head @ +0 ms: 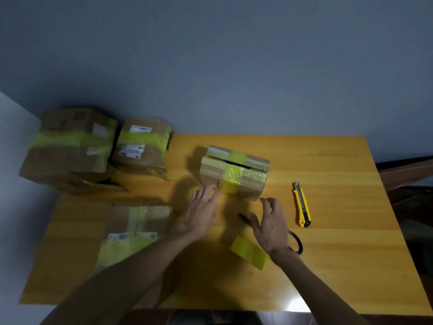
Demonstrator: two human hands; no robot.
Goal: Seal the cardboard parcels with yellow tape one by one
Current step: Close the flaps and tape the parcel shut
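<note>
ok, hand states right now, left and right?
Left hand: open, fingertips at the small parcel.
Right hand: open, fingers loosely curled, holding nothing.

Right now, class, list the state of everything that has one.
Small brown cardboard parcel, centre: yellow strip across, top slit gaping.
Left hand: open, fingertips touching that parcel.
Right hand: open, holding nothing.
Yellow tape roll: lying on wooden table.
Stacked cardboard parcels, left: taped.

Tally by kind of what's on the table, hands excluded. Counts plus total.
Cardboard parcels: 4 clear (a fifth may sit under the far-left one)
Yellow tape roll: 1
Yellow utility knife: 1
Scissors: 1
Total: 7
</note>
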